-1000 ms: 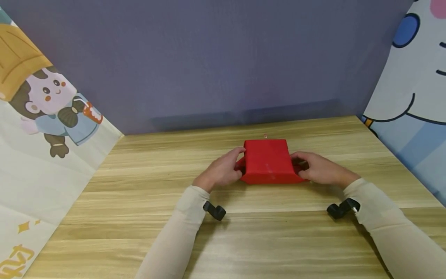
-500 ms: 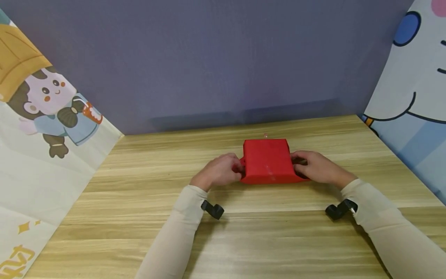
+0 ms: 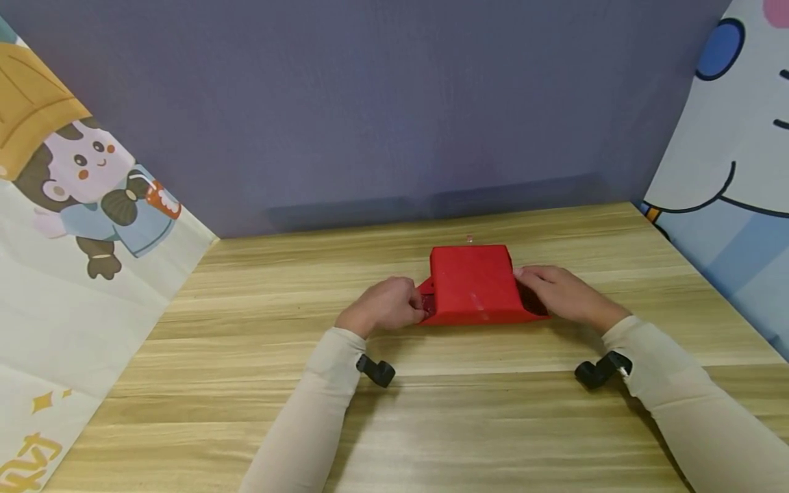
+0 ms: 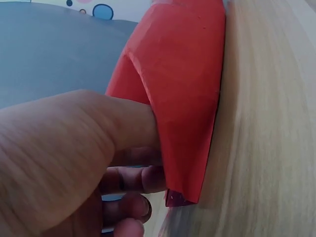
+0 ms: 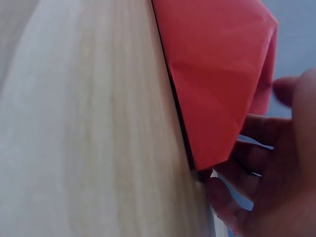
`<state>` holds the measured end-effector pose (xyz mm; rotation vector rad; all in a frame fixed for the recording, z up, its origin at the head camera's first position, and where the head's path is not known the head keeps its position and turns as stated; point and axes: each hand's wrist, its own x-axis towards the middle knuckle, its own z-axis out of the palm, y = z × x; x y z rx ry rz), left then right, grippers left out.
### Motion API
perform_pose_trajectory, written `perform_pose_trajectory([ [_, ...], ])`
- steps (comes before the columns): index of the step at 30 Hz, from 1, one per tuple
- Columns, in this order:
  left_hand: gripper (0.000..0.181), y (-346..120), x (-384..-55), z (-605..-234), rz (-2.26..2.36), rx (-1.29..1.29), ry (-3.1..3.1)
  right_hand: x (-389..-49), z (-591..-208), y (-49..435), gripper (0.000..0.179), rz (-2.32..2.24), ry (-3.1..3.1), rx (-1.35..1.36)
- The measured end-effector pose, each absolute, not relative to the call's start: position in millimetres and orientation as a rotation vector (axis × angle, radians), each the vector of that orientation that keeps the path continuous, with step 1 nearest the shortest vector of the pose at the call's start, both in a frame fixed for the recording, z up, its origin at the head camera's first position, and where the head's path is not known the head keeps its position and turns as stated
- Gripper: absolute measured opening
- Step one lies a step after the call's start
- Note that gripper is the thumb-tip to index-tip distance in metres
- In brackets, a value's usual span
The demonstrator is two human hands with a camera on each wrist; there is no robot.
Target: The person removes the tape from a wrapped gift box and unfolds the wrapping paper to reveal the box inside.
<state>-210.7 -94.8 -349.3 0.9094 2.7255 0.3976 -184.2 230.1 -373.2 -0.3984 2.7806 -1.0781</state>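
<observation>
A flat block wrapped in red paper (image 3: 474,281) lies on the wooden table, its paper forming loose flaps at both ends. My left hand (image 3: 383,305) is at the left end, fingers bent. In the left wrist view one digit reaches behind the near red flap (image 4: 182,128), and the other fingertips hang loosely curled beside its edge. At the right end my right hand (image 3: 567,294) has its thumb by the paper's upper corner. Its fingers (image 5: 247,173) reach along the outer edge of the right flap (image 5: 210,118), partly hidden behind it.
A small clear pinkish bit (image 3: 470,239) lies just behind the red block. The grey-blue back panel (image 3: 394,109) rises at the table's far edge, with printed cartoon sheets (image 3: 117,198) at the left and right. Black wrist cameras (image 3: 376,371) hang under both sleeves.
My left fingers have come down and back from the upper left corner, uncovering a folded flap at that end. My right fingers have drawn outward, showing the dark opening. The block stays put.
</observation>
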Motion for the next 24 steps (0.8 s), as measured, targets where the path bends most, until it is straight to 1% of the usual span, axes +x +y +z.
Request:
perform_pose_trajectory([
  [3, 0.017, -94, -211, -350, 0.425, 0.893, 2.703, -184, -370, 228, 0.058, -1.071, 2.773, -0.387],
  [5, 0.006, -94, -211, -351, 0.466, 0.865, 2.705, -182, -369, 226, 0.058, -1.042, 2.778, -0.399],
  [6, 0.008, -94, -211, -351, 0.488, 0.849, 2.716, -182, -368, 225, 0.058, -1.025, 2.780, -0.406],
  [8, 0.028, -93, -211, -352, 0.547, 0.823, 2.751, -180, -367, 223, 0.060, -0.996, 2.791, -0.410],
  [12, 0.079, -91, -210, -355, 0.647, 0.805, 2.846, -180, -366, 222, 0.061, -0.993, 2.799, -0.388],
  [14, 0.095, -90, -210, -356, 0.650, 0.840, 2.892, -180, -366, 222, 0.063, -0.995, 2.803, -0.379],
  [15, 0.097, -89, -210, -356, 0.635, 0.872, 2.912, -181, -366, 221, 0.064, -0.995, 2.804, -0.373],
  [17, 0.096, -88, -210, -356, 0.599, 0.939, 2.935, -181, -365, 221, 0.066, -0.994, 2.807, -0.361],
  [24, 0.080, -84, -210, -360, 0.492, 1.136, 2.975, -183, -364, 221, 0.065, -1.016, 2.850, -0.325],
])
